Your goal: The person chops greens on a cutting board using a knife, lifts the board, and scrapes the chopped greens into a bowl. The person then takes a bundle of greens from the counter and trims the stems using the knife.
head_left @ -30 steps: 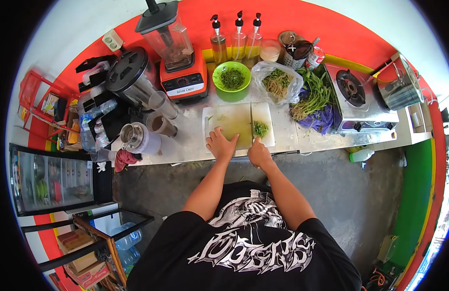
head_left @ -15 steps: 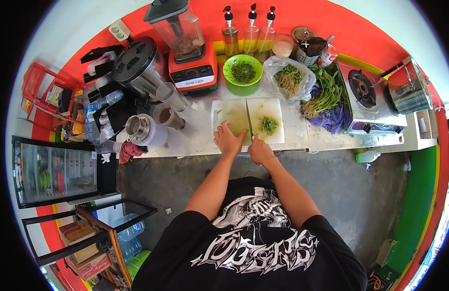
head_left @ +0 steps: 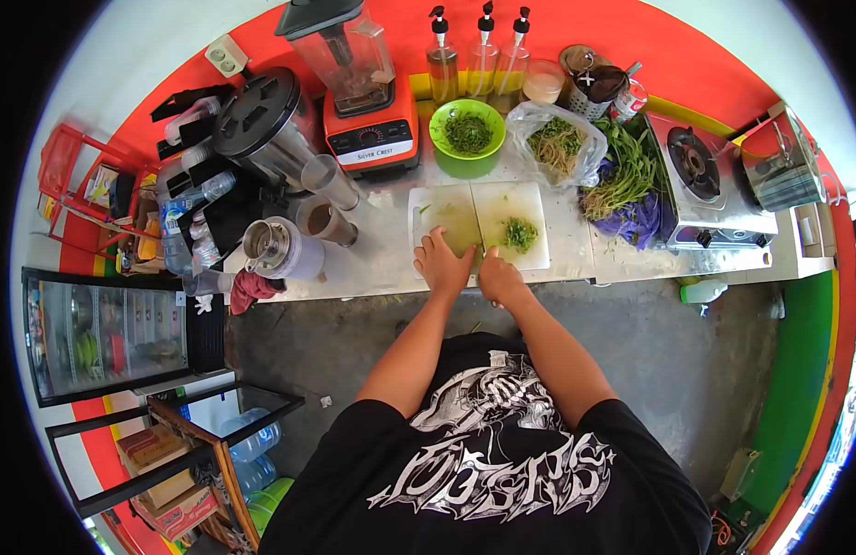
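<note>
A white cutting board lies near the counter's front edge. My right hand is closed around the handle of a knife, whose dark blade points away from me across the middle of the board. On the left half of the board rests my left hand, fingers stretched out and thumb close to the blade. Whether anything small lies under its fingertips is hidden. Right of the blade sits a small heap of chopped greens. A few green bits are scattered on the board's left side.
Behind the board stands a green bowl of chopped greens, beside a plastic bag of stems. Leafy greens and a gas stove are to the right. A red blender, cups and a jug stand left.
The whole view has shifted slightly, so the board and counter appear a little to the right. Both hands keep nearly the same place on the board, and the heap looks about the same.
</note>
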Action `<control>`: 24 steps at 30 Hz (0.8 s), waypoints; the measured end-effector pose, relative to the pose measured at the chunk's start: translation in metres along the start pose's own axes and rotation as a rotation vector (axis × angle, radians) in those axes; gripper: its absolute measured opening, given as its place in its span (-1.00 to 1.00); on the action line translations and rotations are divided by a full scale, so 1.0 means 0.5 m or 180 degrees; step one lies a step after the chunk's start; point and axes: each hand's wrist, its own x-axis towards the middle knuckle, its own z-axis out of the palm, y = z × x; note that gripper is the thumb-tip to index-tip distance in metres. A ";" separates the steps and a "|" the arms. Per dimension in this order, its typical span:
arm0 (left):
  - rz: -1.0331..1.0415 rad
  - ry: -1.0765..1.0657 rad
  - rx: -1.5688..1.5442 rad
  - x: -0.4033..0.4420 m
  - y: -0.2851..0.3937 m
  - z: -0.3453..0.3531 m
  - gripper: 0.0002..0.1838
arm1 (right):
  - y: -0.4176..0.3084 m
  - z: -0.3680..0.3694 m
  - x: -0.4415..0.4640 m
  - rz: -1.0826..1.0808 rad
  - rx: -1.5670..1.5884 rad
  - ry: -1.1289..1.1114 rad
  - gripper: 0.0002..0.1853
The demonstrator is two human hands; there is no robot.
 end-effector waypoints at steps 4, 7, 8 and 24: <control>-0.0012 -0.0133 -0.0015 0.003 -0.001 -0.009 -0.22 | -0.015 -0.027 -0.006 0.0044 0.0414 -0.0264 -0.71; -0.0098 -0.0186 -0.0076 0.006 0.007 -0.010 -0.22 | 0.002 0.016 0.014 -0.0082 0.0261 -0.0144 -0.70; -0.0160 -0.0191 -0.0070 0.007 0.009 -0.011 -0.22 | 0.017 0.039 0.029 -0.0286 -0.0014 0.0119 -0.69; -0.0282 0.0018 -0.0268 0.016 -0.010 0.008 -0.47 | -0.004 -0.002 0.018 -0.0009 0.0845 -0.0151 -0.66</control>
